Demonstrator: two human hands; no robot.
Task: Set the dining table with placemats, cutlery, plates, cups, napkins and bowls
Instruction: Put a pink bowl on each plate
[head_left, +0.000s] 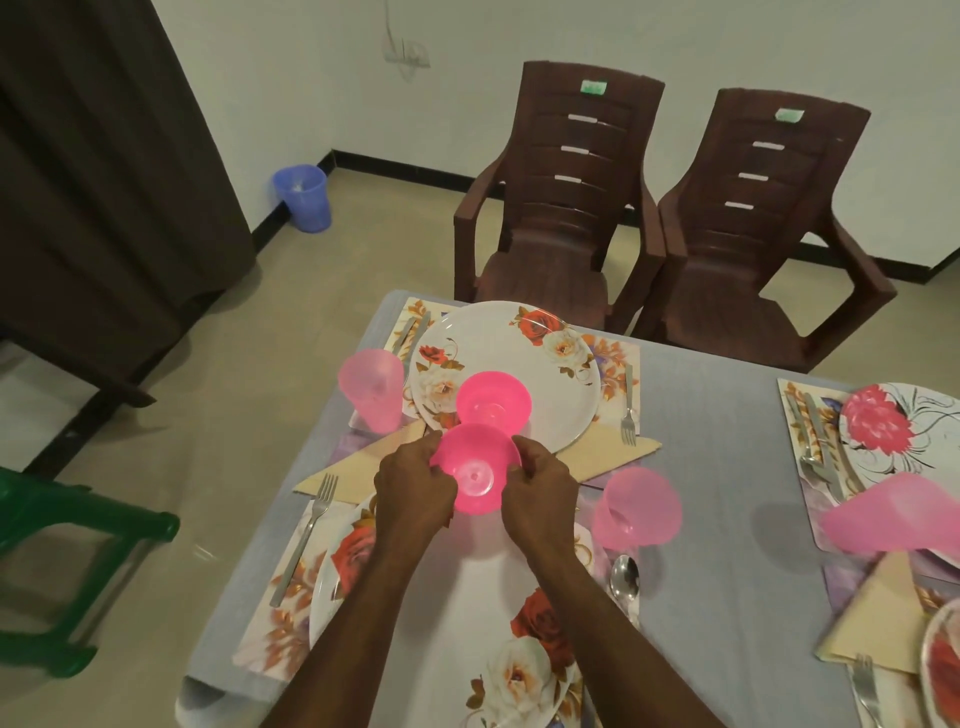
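Pink bowl (475, 470) is pinched at its rim by curled fingers of the left hand (413, 491) and right hand (540, 493), held upside down above the near plate (467, 623). A second pink bowl (493, 402) sits inverted on the far plate (519, 353).

Both bare forearms reach forward from the bottom edge and converge toward the middle. The left hand (413, 493) and the right hand (537, 493) sit side by side at the same height, backs turned up toward the camera. Each grip is a pinch: fingers curled and thumbs pointing inward toward each other, closed on opposite sides of the same pink bowl (475, 470) between them.
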